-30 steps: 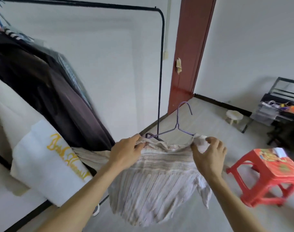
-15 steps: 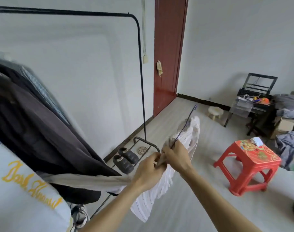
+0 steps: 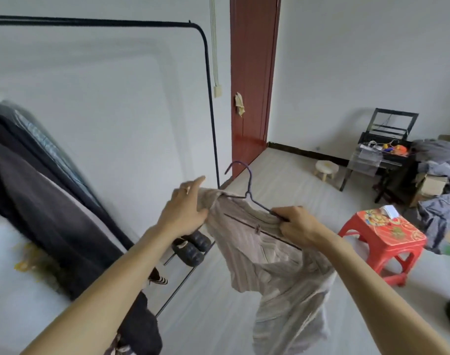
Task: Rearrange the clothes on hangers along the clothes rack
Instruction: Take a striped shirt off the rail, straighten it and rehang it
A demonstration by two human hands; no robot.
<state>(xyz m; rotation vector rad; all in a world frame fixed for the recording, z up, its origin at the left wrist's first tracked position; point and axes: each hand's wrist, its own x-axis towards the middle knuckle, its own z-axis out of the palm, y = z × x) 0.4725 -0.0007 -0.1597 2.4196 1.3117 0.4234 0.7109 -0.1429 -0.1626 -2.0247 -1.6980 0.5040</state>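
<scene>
A pale striped shirt (image 3: 277, 267) hangs on a purple wire hanger (image 3: 247, 185), held off the rack in front of me. My right hand (image 3: 297, 226) is closed on the hanger's right arm and the shirt's shoulder. My left hand (image 3: 184, 208) lies against the shirt's left shoulder, index finger stretched out; whether it grips the cloth I cannot tell. The black clothes rack (image 3: 206, 62) runs along the wall, its bar bare at this end. Dark garments (image 3: 47, 213) and a white one (image 3: 11, 290) hang at the left.
Dark shoes (image 3: 193, 245) sit on the rack's bottom shelf. A red plastic stool (image 3: 384, 239) stands at the right, with a small white stool (image 3: 326, 169), a black stand (image 3: 387, 139) and piled clothes (image 3: 439, 208) behind it. A red door (image 3: 252, 80) is ahead.
The shirt, bunched edge-on between both hands half a second ago, has turned and spread out. My hands have moved apart to its two shoulders. The view has swung right along the rack.
</scene>
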